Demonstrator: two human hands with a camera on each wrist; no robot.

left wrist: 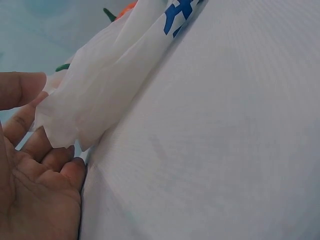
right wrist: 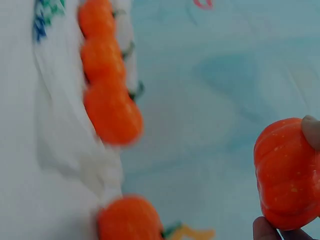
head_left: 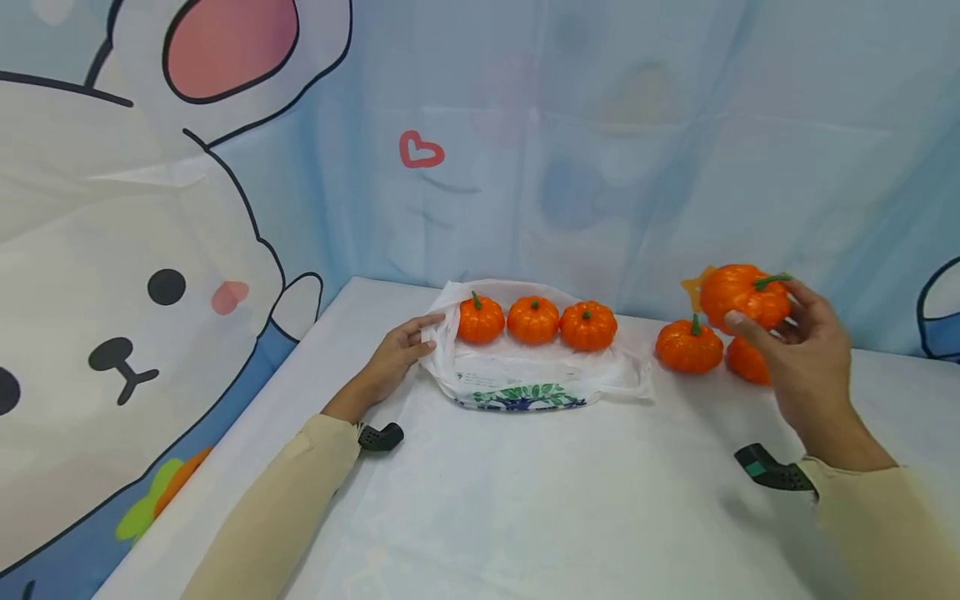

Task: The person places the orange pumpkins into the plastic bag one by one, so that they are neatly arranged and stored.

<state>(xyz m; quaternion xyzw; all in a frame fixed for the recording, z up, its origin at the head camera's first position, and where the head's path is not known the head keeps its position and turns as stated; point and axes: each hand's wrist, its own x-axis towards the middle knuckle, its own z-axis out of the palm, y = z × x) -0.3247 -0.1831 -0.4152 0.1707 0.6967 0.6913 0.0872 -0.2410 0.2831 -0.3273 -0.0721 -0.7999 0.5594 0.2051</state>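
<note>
Basically, one glossy orange pumpkin [head_left: 735, 293] is up off the bench [head_left: 525, 508] in the right hand [head_left: 813, 367], thumb on the near side, fingers round the far side, green stem toward the palm. Left hand [head_left: 393, 357] pinches the side edge of a white plastic bag [head_left: 536, 373], thumb against fingers. Handling, my guess: pumpkins look like hollow plastic, so light, stiff, a bit slippery on the shiny skin, not very fragile; best taken round the ribbed sides, stem too thin to trust. Bag looks flimsy and soft, could crumple or tear, so hold it by the rim. Counts: six pumpkins total. One in the right hand; three in a row [head_left: 533, 320] in the bag's mouth, just right of the left hand; two on the bench, a whole-looking one [head_left: 688, 348] below and left of the right hand, plus a part-hidden one [head_left: 747, 363] tucked behind that hand's thumb. One bag, two hands, two dark wrist devices, one per wrist: left [head_left: 381, 437], right [head_left: 772, 471].
</note>
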